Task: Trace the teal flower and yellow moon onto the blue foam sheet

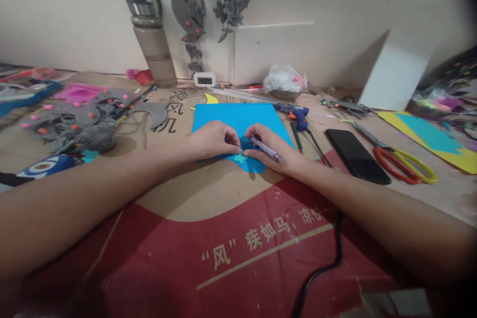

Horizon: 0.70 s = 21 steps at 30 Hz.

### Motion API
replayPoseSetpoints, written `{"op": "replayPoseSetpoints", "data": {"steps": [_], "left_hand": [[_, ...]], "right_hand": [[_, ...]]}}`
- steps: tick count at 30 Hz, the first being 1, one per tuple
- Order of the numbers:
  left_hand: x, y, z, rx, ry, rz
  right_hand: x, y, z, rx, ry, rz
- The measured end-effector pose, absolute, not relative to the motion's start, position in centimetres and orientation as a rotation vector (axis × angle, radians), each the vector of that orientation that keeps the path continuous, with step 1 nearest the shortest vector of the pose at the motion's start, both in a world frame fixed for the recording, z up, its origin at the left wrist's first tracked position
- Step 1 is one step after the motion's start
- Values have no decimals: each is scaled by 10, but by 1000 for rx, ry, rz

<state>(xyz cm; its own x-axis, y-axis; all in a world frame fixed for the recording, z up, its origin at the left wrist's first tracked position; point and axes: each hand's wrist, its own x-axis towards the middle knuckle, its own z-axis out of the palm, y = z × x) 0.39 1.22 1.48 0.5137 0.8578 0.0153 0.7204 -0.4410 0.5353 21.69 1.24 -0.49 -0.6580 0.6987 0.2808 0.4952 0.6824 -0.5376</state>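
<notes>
My left hand point(218, 138) is closed in a pinch, its fingertips at the upper edge of a small teal flower-shaped piece point(240, 158). My right hand point(278, 151) holds a purple pen point(267, 149), which lies slanted across the fingers. Its thumb also reaches the teal piece from the right. Beneath the fingertips is a smaller blue piece point(255, 167), partly covered by the right hand. Both hands rest over the near edge of a large bright blue sheet point(238, 115). The exact contact between the fingertips is too small to make out.
To the right lie a blue glue gun point(300, 118), a black phone point(356, 155) and scissors point(400, 159) with red and yellow handles. Grey felt pieces point(74, 121) are heaped at left. A tall bottle point(154, 49) and a small clock point(204, 79) stand by the wall.
</notes>
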Motion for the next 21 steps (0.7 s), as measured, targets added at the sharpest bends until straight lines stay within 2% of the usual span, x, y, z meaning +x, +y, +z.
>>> {"op": "replayPoseSetpoints", "data": {"steps": [6, 15, 21], "left_hand": [[7, 21, 17, 2233, 1306, 311], [5, 21, 6, 2234, 1259, 407], [6, 18, 9, 2191, 1284, 410]], "right_hand": [[217, 14, -7, -934, -2418, 584], [219, 15, -10, -940, -2396, 597], [214, 4, -12, -1023, -2089, 566]]}}
